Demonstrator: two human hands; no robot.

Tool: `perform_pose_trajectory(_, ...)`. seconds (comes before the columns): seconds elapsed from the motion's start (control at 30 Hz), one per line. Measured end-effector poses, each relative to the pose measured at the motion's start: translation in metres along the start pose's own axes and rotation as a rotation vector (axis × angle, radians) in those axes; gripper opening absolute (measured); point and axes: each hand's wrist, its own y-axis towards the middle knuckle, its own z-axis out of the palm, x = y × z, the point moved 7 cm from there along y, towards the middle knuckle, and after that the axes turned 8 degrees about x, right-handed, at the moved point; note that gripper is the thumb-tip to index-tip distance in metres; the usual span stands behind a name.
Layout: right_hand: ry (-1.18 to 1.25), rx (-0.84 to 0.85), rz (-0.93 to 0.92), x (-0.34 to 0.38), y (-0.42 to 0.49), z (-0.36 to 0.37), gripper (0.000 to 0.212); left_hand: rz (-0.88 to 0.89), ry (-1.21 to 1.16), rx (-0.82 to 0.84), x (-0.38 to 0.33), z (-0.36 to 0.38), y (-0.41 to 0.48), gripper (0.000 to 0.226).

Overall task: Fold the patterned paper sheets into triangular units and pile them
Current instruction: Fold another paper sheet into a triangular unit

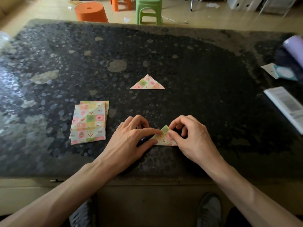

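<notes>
Both hands, left [131, 138] and right [191, 138], are pinching the triangle [164, 139]; uneven finger pressure risks skewing its crease.

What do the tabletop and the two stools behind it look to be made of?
The tabletop looks like polished dark stone or terrazzo: speckled, with pale chips and a glossy window reflection at its left. It could be a printed laminate. The green stool and orange stool look like moulded plastic: uniform colour, smooth rounded edges.

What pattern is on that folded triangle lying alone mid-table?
Pastel checks, pink, green and yellow, on the folded triangle; head view.
</notes>
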Motion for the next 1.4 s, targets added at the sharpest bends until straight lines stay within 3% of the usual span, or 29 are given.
perform_pose_trajectory(0.53, 0.042, 0.006, -0.013, -0.006, 0.002, 0.002, 0.017, -0.008, 0.004, 0.021, 0.001, 0.000, 0.000, 0.042)
perform_pose_trajectory(1.4, 0.037, 0.039, 0.003, -0.006, 0.005, 0.002, 0.014, -0.108, -0.142, 0.005, 0.026, -0.019, 0.007, 0.027)
